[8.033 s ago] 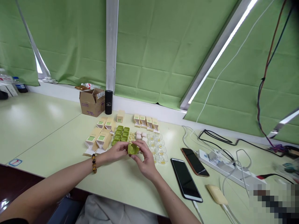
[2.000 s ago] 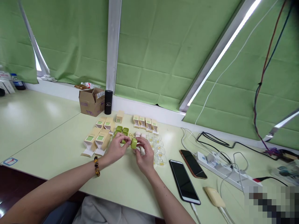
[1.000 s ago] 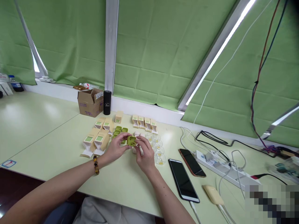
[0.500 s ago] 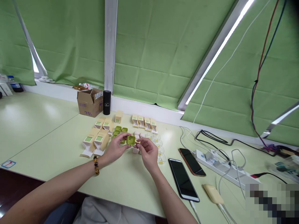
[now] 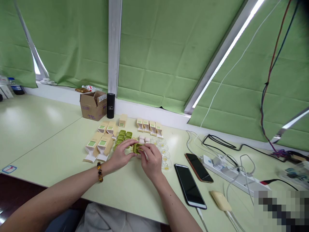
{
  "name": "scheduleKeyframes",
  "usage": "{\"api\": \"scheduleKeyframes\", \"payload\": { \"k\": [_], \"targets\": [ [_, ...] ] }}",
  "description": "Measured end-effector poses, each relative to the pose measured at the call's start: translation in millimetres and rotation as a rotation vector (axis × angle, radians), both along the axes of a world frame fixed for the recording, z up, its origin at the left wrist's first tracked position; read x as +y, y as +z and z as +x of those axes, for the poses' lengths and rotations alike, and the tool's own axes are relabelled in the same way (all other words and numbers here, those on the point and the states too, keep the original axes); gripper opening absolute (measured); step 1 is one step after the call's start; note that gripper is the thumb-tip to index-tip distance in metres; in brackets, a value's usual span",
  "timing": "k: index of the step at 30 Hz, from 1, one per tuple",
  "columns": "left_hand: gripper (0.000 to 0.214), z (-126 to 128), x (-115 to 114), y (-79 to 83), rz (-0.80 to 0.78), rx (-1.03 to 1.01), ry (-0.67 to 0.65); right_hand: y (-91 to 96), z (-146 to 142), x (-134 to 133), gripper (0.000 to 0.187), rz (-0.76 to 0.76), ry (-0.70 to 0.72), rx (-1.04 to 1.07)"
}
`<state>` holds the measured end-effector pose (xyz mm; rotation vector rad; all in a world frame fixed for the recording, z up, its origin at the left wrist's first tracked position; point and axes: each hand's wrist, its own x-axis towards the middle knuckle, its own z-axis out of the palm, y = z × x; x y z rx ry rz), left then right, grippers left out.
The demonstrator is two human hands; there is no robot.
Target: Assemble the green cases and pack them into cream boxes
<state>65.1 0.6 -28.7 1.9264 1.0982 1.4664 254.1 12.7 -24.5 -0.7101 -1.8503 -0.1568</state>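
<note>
Above the table, my left hand (image 5: 122,154) grips a small square green cup (image 5: 135,148) between thumb and fingers. My right hand (image 5: 152,158) is closed at the cup's right side, its fingertips pinching a small pale yellow piece (image 5: 139,148) that is largely covered by the fingers. Whether this piece touches the cup's inside I cannot tell. Just behind the hands, several more green cups (image 5: 122,136) stand in rows. Pale pink pieces (image 5: 142,141) lie behind my right hand, partly hidden by it, with clear plastic domes (image 5: 165,155) to their right.
Open small cartons (image 5: 104,146) lie left of the cups, and others (image 5: 149,127) lie at the back. A cardboard box (image 5: 93,106) and a black tumbler (image 5: 110,105) stand behind. Two phones (image 5: 190,185) (image 5: 199,167), a power strip (image 5: 227,174) and cables occupy the right.
My right hand has moved slightly left, bringing the pale yellow piece from beside the green cup to its opening. My left hand has stayed almost in place, still holding the cup.
</note>
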Motion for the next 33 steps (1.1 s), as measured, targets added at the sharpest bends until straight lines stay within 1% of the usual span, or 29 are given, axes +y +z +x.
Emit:
{"api": "scheduleKeyframes", "payload": {
  "k": [7,14,21,24,28,31,33],
  "targets": [
    [0.042,-2,-1,0.2,0.058,0.049,-0.034,0.1,-1,1,0.023,0.025,-0.011,-0.054],
    [0.043,-3,1,1.3,0.125,0.06,-0.052,-2.4,-2,0,0.02,0.015,-0.034,-0.033],
    [0.041,-5,2,2.3,0.136,0.085,-0.084,-4.3,-1,3,0.02,0.022,0.012,-0.034],
    [0.043,-6,2,3.8,0.151,0.105,-0.067,-2.1,2,5,0.019,0.037,0.039,-0.06],
    [0.043,-8,5,4.3,0.16,0.104,0.024,1.1,9,6,0.037,0.025,0.119,-0.069],
    [0.045,-10,8,3.9,0.177,0.1,0.107,0.4,10,5,0.05,0.008,0.121,-0.028],
    [0.045,-10,7,3.5,0.187,0.114,0.117,-2.1,9,5,0.059,-0.017,0.109,-0.047]
  ]
}}
